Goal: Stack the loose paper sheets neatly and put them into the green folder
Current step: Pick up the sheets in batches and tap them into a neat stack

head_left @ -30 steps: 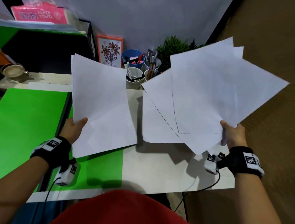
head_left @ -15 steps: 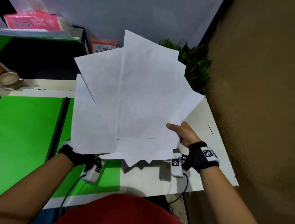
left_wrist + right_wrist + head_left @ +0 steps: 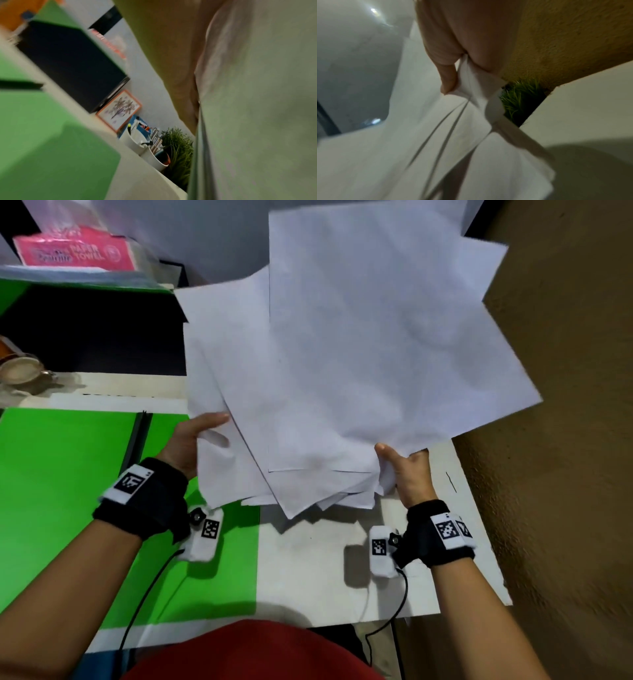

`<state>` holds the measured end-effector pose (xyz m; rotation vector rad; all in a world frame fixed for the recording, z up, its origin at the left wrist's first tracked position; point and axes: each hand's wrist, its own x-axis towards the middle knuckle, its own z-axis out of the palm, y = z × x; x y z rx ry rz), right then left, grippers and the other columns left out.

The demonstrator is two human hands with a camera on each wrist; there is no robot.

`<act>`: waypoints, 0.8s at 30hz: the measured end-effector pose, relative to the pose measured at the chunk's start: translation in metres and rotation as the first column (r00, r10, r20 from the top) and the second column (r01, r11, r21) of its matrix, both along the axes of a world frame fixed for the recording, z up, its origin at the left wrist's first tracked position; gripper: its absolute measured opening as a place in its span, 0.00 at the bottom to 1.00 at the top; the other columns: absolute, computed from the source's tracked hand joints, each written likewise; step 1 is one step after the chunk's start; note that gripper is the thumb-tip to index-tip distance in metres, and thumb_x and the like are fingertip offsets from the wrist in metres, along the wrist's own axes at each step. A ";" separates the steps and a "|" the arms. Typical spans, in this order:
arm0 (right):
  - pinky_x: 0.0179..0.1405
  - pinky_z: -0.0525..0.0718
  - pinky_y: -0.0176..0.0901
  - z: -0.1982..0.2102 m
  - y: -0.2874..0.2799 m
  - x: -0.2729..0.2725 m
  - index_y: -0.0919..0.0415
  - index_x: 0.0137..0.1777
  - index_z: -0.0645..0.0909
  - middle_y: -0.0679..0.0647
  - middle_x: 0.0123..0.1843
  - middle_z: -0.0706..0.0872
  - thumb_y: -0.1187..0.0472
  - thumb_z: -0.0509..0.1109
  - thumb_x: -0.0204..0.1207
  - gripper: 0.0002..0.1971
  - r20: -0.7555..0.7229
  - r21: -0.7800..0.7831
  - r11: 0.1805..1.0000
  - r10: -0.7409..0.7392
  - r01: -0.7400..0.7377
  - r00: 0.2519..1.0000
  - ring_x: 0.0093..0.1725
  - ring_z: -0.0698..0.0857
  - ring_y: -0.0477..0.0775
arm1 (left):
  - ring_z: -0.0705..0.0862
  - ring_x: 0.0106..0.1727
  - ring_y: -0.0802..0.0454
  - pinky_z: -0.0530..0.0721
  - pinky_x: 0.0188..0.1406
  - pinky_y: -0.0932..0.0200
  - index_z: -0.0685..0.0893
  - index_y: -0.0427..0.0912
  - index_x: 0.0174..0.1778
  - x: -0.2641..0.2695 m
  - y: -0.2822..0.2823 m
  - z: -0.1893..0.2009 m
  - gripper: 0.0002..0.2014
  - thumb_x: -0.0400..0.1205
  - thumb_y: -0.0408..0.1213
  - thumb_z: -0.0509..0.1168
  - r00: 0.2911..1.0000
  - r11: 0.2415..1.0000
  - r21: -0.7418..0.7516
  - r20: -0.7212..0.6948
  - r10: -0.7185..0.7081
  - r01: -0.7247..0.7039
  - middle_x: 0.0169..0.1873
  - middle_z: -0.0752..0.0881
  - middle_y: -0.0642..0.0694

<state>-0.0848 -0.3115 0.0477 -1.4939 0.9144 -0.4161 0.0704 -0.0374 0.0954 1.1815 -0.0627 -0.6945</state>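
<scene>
I hold the sheets (image 3: 359,364) fanned and uneven above the desk (image 3: 308,570): my left hand (image 3: 186,441) grips their edge at 9 o'clock, my right hand (image 3: 409,474) pinches the corner at 5. The folder (image 3: 58,491) lies open at 8 o'clock.

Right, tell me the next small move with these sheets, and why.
Probably stand the paper sheets on their lower edges on the white desk and tap them square. They are fanned at different angles, corners sticking out below, held in the air by the left hand and right hand. The green folder lies open at the left; uneven sheets would likely go in crooked.
</scene>
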 end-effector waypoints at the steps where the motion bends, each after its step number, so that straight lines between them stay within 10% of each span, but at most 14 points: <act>1: 0.22 0.66 0.32 0.002 0.001 0.000 0.60 0.26 0.68 0.46 0.19 0.66 0.57 0.79 0.66 0.21 0.024 -0.008 1.000 -0.006 0.006 1.000 0.20 0.66 0.44 | 0.88 0.26 0.56 0.86 0.31 0.64 0.90 0.45 0.26 0.002 -0.002 -0.001 0.04 0.59 0.41 0.73 0.997 0.998 0.026 0.051 -0.057 0.056 0.23 0.90 0.53; 3: 0.25 0.70 0.35 0.013 0.004 0.001 0.57 0.22 0.70 0.43 0.17 0.71 0.63 0.77 0.68 0.20 0.039 -0.015 1.000 0.008 -0.008 0.999 0.19 0.69 0.42 | 0.89 0.31 0.59 0.87 0.34 0.65 0.90 0.46 0.29 0.006 -0.006 -0.004 0.16 0.45 0.41 0.79 0.992 0.998 0.046 0.117 -0.051 0.046 0.26 0.91 0.55; 6: 0.42 0.83 0.33 0.023 0.006 0.002 0.55 0.34 0.81 0.44 0.34 0.86 0.71 0.76 0.67 0.11 0.127 -0.010 0.998 0.064 -0.064 0.990 0.32 0.85 0.37 | 0.88 0.37 0.65 0.87 0.38 0.68 0.89 0.50 0.33 0.005 -0.016 -0.008 0.14 0.53 0.34 0.75 0.978 1.000 0.028 0.206 -0.007 0.001 0.30 0.91 0.62; 10: 0.42 0.82 0.37 0.003 0.011 -0.001 0.82 0.45 0.83 0.57 0.39 0.85 0.61 0.79 0.64 0.21 0.024 0.004 0.997 0.076 -0.076 0.997 0.38 0.84 0.48 | 0.85 0.27 0.72 0.82 0.28 0.77 0.79 0.48 0.37 -0.008 -0.027 -0.026 0.26 0.47 0.48 0.81 0.968 0.986 0.163 0.241 -0.073 0.034 0.21 0.87 0.68; 16: 0.32 0.80 0.26 -0.013 0.012 -0.004 0.67 0.40 0.86 0.46 0.30 0.86 0.68 0.75 0.68 0.03 -0.024 0.037 0.999 -0.005 0.006 1.000 0.23 0.83 0.32 | 0.85 0.34 0.74 0.81 0.39 0.80 0.78 0.40 0.57 -0.007 -0.041 -0.041 0.20 0.69 0.30 0.70 0.972 0.989 0.142 0.224 -0.064 0.032 0.27 0.88 0.70; 20: 0.34 0.80 0.19 -0.015 0.010 -0.007 0.73 0.51 0.84 0.49 0.38 0.87 0.69 0.77 0.66 0.14 0.056 0.017 0.999 -0.048 0.047 0.997 0.29 0.86 0.31 | 0.86 0.37 0.71 0.83 0.46 0.75 0.80 0.49 0.47 -0.001 -0.036 -0.038 0.31 0.48 0.49 0.78 0.975 0.993 0.116 0.215 -0.062 0.038 0.30 0.90 0.67; 24: 0.40 0.81 0.37 -0.018 0.014 -0.008 0.70 0.45 0.85 0.49 0.31 0.86 0.54 0.83 0.53 0.24 0.042 0.096 0.995 -0.008 0.004 0.999 0.30 0.83 0.46 | 0.87 0.36 0.66 0.83 0.49 0.67 0.82 0.47 0.44 -0.003 -0.031 -0.044 0.43 0.33 0.59 0.81 0.968 0.979 0.117 0.172 -0.184 0.166 0.31 0.91 0.62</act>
